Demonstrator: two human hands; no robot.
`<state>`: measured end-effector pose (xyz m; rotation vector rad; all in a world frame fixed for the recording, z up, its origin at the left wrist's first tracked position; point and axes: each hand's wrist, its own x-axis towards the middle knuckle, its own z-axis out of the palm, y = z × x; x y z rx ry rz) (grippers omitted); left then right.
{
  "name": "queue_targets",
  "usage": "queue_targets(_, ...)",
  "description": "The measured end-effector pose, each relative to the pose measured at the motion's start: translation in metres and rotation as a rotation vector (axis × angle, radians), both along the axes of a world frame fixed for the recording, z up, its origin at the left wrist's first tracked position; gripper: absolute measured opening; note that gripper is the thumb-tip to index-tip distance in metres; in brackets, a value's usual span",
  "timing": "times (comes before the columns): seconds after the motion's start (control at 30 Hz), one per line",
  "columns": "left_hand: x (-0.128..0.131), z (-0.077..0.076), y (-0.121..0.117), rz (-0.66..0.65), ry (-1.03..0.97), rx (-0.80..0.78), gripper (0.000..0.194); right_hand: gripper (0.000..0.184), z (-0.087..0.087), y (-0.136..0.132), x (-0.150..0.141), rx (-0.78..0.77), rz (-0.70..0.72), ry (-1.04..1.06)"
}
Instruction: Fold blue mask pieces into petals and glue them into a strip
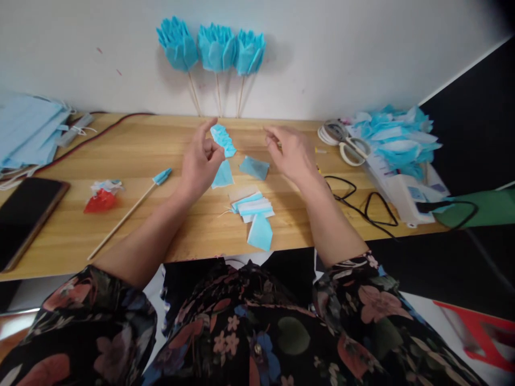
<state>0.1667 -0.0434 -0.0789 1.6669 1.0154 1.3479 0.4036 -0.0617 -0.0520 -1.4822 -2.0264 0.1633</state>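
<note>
My left hand (201,161) hovers left of the middle of the table, index finger stretched out and the other fingers curled. Nothing shows in its grasp. Just beyond its fingertips lies a row of overlapping blue folded petals (223,140), and beside it a blue fabric piece (222,175). My right hand (290,153) is opposite, fingers bent loosely and thumb apart, with no object visible in it. Between the hands is a darker blue fabric piece (255,167). Nearer me are a small stack of pleated mask strips (254,207) and a cut blue piece (260,232).
Three blue fabric flowers (217,48) on sticks lean against the wall. At left are a stick with a blue tip (124,217), a phone (30,217) and face masks (30,131). Scissors (354,150), tape (333,132), blue pieces (398,136) and a black cable (362,206) lie right.
</note>
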Motion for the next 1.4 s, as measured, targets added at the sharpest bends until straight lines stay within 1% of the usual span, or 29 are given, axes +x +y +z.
queue_targets(0.07, 0.001, -0.003, 0.001, -0.005, 0.024, 0.094, 0.061, 0.035, 0.012, -0.008, -0.002, -0.032, 0.043, -0.065)
queue_targets(0.17, 0.001, -0.001, -0.003, -0.075, 0.038, 0.151, 0.059, 0.025, 0.034, -0.029, -0.003, -0.139, 0.220, -0.188)
queue_targets(0.23, 0.001, 0.006, -0.009, -0.193, 0.032, 0.134, 0.054, 0.020, 0.047, -0.049, -0.001, -0.155, 0.345, -0.270)
queue_targets(0.3, 0.001, 0.015, -0.019, -0.368, 0.027, 0.089, 0.051, 0.019, 0.053, -0.073, 0.005, -0.143, 0.469, -0.330)
queue_targets(0.33, 0.001, 0.020, -0.024, -0.455, 0.023, 0.056, 0.051, 0.019, 0.053, -0.085, 0.007, -0.143, 0.512, -0.358)
queue_targets(0.37, 0.001, 0.024, -0.028, -0.541, 0.025, 0.017, 0.051, 0.018, 0.050, -0.097, 0.009, -0.141, 0.521, -0.388)
queue_targets(0.43, 0.003, 0.030, -0.036, -0.694, 0.049, -0.077, 0.051, 0.022, 0.038, -0.118, 0.009, -0.107, 0.519, -0.400)
queue_targets(0.5, 0.005, 0.032, -0.041, -0.771, 0.097, -0.173, 0.051, 0.028, 0.021, -0.133, 0.004, -0.042, 0.537, -0.387)
queue_targets(0.57, 0.008, 0.031, -0.042, -0.806, 0.165, -0.234, 0.051, 0.024, 0.005, -0.141, -0.001, 0.030, 0.595, -0.367)
queue_targets(0.6, 0.008, 0.030, -0.042, -0.826, 0.204, -0.247, 0.052, 0.018, -0.001, -0.142, -0.002, 0.044, 0.607, -0.301)
queue_targets(0.63, 0.009, 0.028, -0.042, -0.850, 0.246, -0.253, 0.053, 0.014, -0.005, -0.142, -0.003, 0.023, 0.594, -0.180)
queue_targets(0.67, 0.008, 0.027, -0.041, -0.873, 0.286, -0.254, 0.055, 0.012, -0.007, -0.141, -0.002, -0.038, 0.545, -0.016)
queue_targets(0.73, 0.008, 0.026, -0.041, -0.898, 0.341, -0.253, 0.058, 0.011, -0.004, -0.133, 0.003, -0.194, 0.344, 0.388)
queue_targets(0.8, 0.007, 0.026, -0.041, -0.897, 0.355, -0.261, 0.059, 0.016, 0.002, -0.122, 0.008, -0.318, 0.113, 0.764)
queue_targets(0.83, 0.007, 0.026, -0.041, -0.893, 0.351, -0.271, 0.058, 0.018, 0.005, -0.115, 0.010, -0.356, 0.041, 0.911)
queue_targets(0.9, 0.007, 0.027, -0.041, -0.864, 0.319, -0.302, 0.056, 0.022, 0.010, -0.099, 0.012, -0.437, 0.002, 1.117)
queue_targets(0.93, 0.007, 0.028, -0.041, -0.827, 0.287, -0.309, 0.053, 0.024, 0.011, -0.092, 0.011, -0.470, 0.009, 1.181)
queue_targets(0.97, 0.007, 0.029, -0.039, -0.764, 0.242, -0.302, 0.047, 0.025, 0.012, -0.084, 0.009, -0.498, 0.021, 1.224)
queue_targets(1.03, 0.007, 0.031, -0.036, -0.604, 0.153, -0.261, 0.035, 0.027, 0.011, -0.071, 0.003, -0.529, 0.050, 1.258)
queue_targets(1.07, 0.006, 0.032, -0.034, -0.531, 0.123, -0.235, 0.034, 0.029, 0.010, -0.065, -0.001, -0.537, 0.065, 1.254)
queue_targets(1.1, 0.006, 0.033, -0.033, -0.479, 0.110, -0.211, 0.038, 0.030, 0.009, -0.060, -0.005, -0.543, 0.079, 1.239)
queue_targets(1.17, 0.005, 0.035, -0.030, -0.438, 0.138, -0.179, 0.042, 0.031, 0.008, -0.051, -0.014, -0.550, 0.100, 1.187)
queue_targets(1.23, 0.006, 0.035, -0.030, -0.418, 0.191, -0.171, 0.037, 0.033, 0.009, -0.043, -0.023, -0.553, 0.118, 1.128)
queue_targets(1.3, 0.007, 0.033, -0.029, -0.350, 0.208, -0.188, 0.030, 0.036, 0.010, -0.037, -0.030, -0.569, 0.150, 1.081)
queue_targets(1.4, 0.008, 0.031, -0.028, -0.239, 0.182, -0.248, 0.030, 0.046, 0.013, -0.029, -0.037, -0.573, 0.187, 1.004)
